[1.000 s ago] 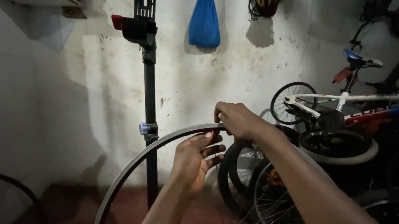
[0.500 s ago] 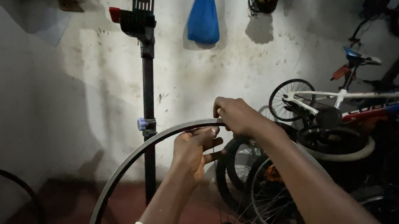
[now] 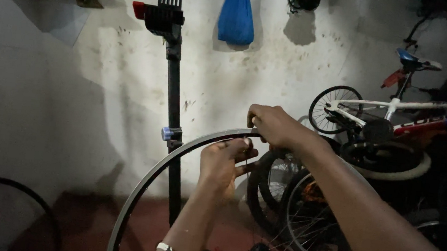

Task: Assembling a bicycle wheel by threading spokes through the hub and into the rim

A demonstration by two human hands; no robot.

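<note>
Rim work at the top of the bare wheel rim (image 3: 176,156): left hand (image 3: 225,161) pinches it from below at six o'clock; right hand (image 3: 273,126) clamps over its crown at twelve; next move likely needs fine fingertip control there.

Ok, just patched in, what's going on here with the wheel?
A person holds a bare bicycle rim upright in front of them. The right hand grips the top of the rim from above, while the left hand works just under it, fingers pinched at a spot on the rim's inner side; what they pinch is too small to tell. Behind stands a black repair stand, with bicycles parked to the right.
</note>
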